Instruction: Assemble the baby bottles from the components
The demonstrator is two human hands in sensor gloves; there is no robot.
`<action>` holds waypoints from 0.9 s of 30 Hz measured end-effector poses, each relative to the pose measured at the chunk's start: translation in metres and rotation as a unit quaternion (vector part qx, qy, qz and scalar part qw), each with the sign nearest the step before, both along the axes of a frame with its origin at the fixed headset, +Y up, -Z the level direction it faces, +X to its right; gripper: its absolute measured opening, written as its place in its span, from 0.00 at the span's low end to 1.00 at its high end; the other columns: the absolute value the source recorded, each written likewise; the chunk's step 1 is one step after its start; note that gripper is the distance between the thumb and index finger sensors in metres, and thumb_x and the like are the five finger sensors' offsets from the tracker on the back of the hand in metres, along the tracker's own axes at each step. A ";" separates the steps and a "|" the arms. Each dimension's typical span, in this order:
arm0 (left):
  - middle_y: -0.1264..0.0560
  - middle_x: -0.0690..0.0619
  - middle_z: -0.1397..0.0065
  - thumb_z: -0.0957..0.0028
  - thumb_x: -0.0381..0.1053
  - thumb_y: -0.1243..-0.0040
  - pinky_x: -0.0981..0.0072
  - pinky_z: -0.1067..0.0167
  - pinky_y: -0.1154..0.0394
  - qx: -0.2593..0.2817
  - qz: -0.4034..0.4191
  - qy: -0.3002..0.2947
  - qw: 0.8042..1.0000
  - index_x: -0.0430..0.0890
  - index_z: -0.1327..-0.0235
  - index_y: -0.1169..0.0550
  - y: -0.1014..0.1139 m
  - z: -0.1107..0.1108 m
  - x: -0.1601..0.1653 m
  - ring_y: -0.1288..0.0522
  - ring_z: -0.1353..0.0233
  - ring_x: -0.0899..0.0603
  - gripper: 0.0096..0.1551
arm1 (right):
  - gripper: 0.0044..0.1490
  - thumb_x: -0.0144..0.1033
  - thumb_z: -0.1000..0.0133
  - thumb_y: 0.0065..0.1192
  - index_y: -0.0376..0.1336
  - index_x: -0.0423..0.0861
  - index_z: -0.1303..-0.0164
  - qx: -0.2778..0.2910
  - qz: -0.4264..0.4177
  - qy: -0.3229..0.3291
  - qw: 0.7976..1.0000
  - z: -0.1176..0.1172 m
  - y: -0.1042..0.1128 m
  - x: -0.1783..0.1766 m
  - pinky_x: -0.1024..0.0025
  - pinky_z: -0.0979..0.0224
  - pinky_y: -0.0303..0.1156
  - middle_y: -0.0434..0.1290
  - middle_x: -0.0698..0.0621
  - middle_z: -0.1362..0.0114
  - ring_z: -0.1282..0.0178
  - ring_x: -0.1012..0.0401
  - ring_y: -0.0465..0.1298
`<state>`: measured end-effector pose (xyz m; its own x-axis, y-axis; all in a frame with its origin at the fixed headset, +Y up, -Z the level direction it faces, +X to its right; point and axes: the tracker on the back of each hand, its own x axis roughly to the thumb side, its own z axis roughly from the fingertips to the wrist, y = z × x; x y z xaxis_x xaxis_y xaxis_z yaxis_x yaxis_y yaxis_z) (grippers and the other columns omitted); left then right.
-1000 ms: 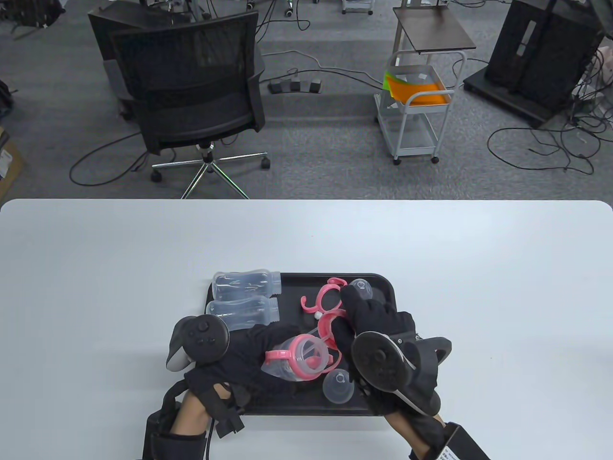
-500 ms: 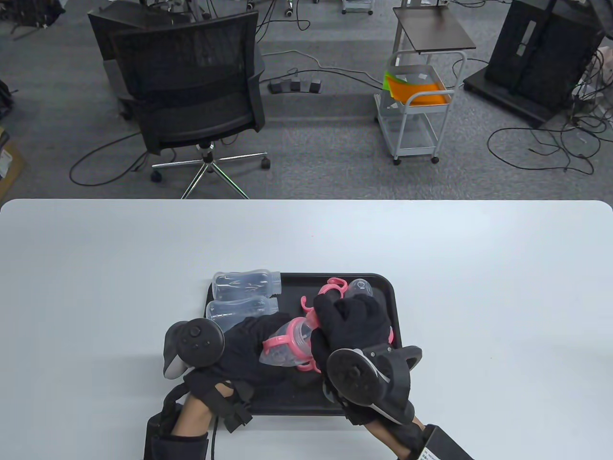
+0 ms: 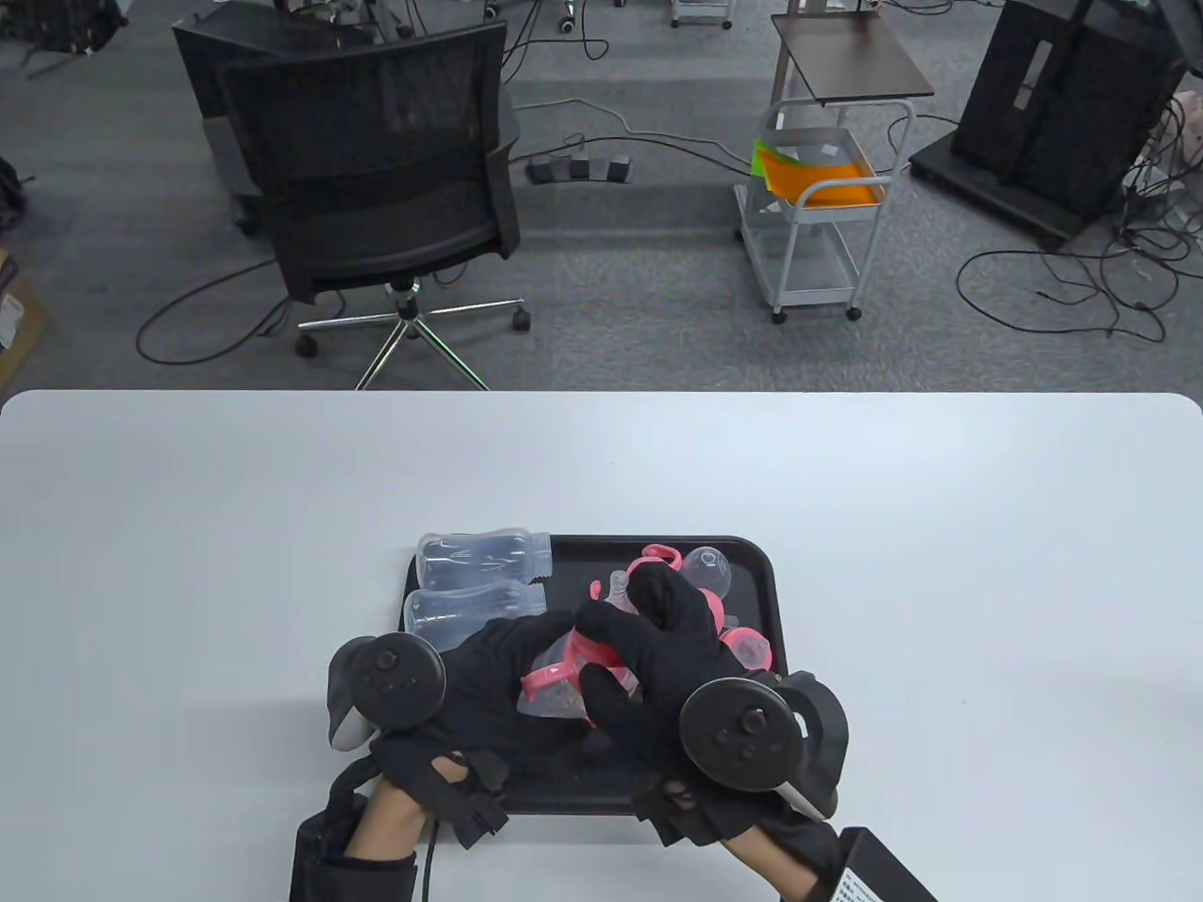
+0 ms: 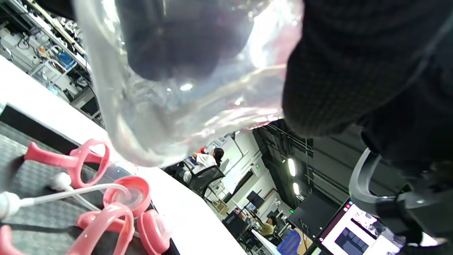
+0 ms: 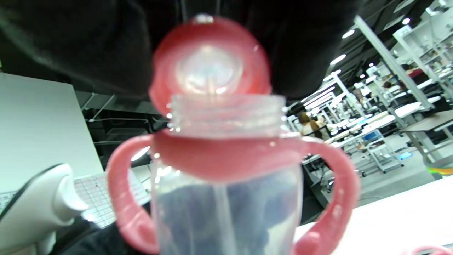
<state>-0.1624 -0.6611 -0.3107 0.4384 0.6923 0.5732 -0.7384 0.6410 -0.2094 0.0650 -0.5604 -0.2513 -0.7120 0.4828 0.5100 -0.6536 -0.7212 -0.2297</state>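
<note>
Spanning the lower frame, the counter (image 3: 188,526) carries a black tray (image 3: 766,583), above which a clear bottle (image 5: 226,198) with a pink handle ring (image 5: 230,156) is held, gripped by the left hand (image 3: 489,686). A pink nipple cap (image 5: 208,67) is held at the threaded neck by the right hand (image 3: 658,648). Capping is judged in hand; seating and twisting are called for next. Compared with a second ago, the right hand has been brought from the tray onto the bottle.
</note>
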 end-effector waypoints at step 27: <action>0.27 0.49 0.24 0.67 0.67 0.08 0.22 0.30 0.31 0.004 0.010 -0.057 0.998 0.50 0.22 0.31 -0.001 -0.004 -0.007 0.22 0.28 0.35 0.62 | 0.44 0.35 0.57 0.85 0.65 0.54 0.29 -0.049 0.157 0.179 0.970 -0.008 0.013 0.006 0.48 0.27 0.78 0.62 0.54 0.21 0.20 0.44 0.67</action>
